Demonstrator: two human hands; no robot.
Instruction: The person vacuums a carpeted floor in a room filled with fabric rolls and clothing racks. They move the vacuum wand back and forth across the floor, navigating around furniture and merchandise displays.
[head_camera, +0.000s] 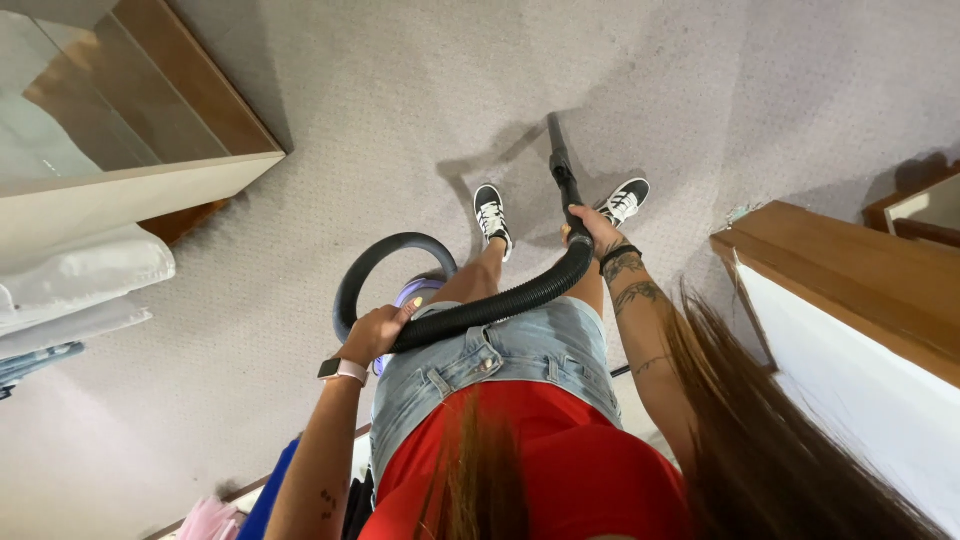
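I look straight down at my own body, standing on a grey carpet. My right hand (597, 228) is closed around the black wand (560, 165) of a vacuum cleaner, which points away from me toward the floor between my shoes. A ribbed black hose (500, 300) loops from the wand across my denim shorts and curls back in an arc on my left. My left hand (378, 333) grips this hose at my hip. A purple vacuum body (415, 292) peeks out behind the hose loop, mostly hidden.
A wood-trimmed glass cabinet (130, 150) stands at upper left, with folded white linens (80, 280) below it. A white bed or counter with a wooden edge (840, 290) fills the right side. Blue and pink fabric (230, 510) lies at lower left.
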